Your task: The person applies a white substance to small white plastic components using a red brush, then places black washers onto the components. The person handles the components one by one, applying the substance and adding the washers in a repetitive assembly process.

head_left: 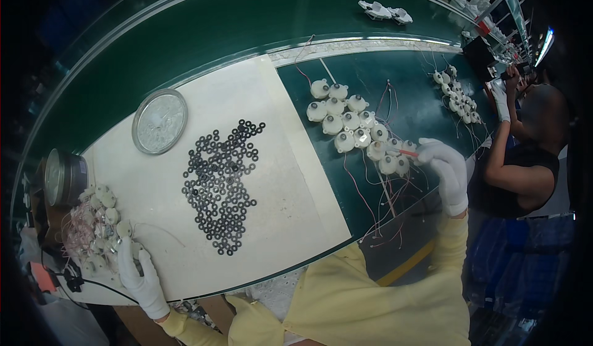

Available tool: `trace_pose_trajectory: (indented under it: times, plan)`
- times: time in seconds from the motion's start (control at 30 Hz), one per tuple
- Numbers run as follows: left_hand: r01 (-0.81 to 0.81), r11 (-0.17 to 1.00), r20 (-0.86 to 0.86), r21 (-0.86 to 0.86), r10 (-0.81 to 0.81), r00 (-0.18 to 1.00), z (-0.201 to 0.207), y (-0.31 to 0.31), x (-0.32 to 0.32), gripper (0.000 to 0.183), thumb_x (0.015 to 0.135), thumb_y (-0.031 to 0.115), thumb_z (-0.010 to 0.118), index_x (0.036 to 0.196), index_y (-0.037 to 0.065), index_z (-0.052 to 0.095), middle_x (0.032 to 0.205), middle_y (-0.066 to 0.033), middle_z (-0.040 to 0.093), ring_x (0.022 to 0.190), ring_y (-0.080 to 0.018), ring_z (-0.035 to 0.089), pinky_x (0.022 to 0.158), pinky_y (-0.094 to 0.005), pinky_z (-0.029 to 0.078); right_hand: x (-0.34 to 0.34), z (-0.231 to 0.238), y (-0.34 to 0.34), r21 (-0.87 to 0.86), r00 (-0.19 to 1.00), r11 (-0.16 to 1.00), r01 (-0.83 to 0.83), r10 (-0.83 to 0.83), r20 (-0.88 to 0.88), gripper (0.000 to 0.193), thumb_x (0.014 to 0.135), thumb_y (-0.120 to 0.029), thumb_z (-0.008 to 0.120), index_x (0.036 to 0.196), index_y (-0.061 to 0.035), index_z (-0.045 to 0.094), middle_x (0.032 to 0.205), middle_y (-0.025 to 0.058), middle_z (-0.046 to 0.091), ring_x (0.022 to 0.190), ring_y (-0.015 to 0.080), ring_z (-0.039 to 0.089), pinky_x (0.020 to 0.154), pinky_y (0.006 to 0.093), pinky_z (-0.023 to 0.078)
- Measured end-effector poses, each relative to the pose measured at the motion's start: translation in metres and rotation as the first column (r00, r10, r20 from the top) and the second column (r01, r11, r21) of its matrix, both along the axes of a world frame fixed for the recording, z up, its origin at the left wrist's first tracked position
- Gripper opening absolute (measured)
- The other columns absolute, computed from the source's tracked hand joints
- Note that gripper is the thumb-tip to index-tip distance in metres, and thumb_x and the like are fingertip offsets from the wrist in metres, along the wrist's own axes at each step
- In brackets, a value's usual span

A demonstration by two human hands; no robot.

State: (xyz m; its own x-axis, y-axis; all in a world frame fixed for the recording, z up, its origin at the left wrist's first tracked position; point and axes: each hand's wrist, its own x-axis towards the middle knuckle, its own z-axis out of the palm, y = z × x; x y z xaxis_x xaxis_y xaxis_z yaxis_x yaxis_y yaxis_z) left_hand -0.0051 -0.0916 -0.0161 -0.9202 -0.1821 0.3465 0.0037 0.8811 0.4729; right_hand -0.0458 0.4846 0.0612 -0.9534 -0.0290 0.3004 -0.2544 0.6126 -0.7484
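My right hand (446, 170), in a white glove, grips a thin stick-like tool with a red-orange part (407, 153). Its tip reaches over the near right end of a group of small white round motors (350, 120) with dark centres and thin trailing wires. Far to the left, my gloved left hand (142, 278) has its fingers stretched out and thumb apart, at the near edge of a heaped pile of similar wired motors (102, 219). One motor (124, 229) lies by its fingertips; whether they touch cannot be made out.
Many small black rings (219, 188) lie spread on the white board (290, 222). A round metal lid (160, 122) and a metal tin (66, 177) stand left. White parts (384, 12) sit on the green belt (247, 16). Right, a co-worker (525, 161) works near more motors (457, 96).
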Motion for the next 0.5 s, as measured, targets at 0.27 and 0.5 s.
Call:
trace_pose_trajectory:
  times: [0.27,0.5]
  plan:
    - [0.016,0.999,-0.017,-0.031,-0.017,1.000,-0.0011,-0.0015,0.0000,0.042,0.093,0.001,0.059,0.134,-0.002,0.054,0.130,-0.0175,0.057,0.111,-0.0263,0.059,0.093,-0.0337,0.049,0.0054,0.0018,0.0003,-0.102,0.999,0.994,0.049,-0.047,0.027,0.023,0.078,-0.008,0.049,0.087,0.0042,0.066,0.082,0.0119,0.069,0.091,0.0251,0.064,0.106,0.0415,0.040]
    - [0.018,0.997,-0.026,-0.079,-0.020,0.999,-0.0006,-0.0018,-0.0005,0.041,0.093,0.001,0.059,0.134,-0.002,0.054,0.130,-0.0174,0.058,0.111,-0.0262,0.060,0.093,-0.0339,0.049,-0.0036,-0.0066,-0.0021,-0.124,0.999,0.992,0.018,-0.014,0.034,0.024,0.079,-0.007,0.048,0.089,0.0057,0.065,0.082,0.0126,0.069,0.084,0.0215,0.064,0.107,0.0399,0.039]
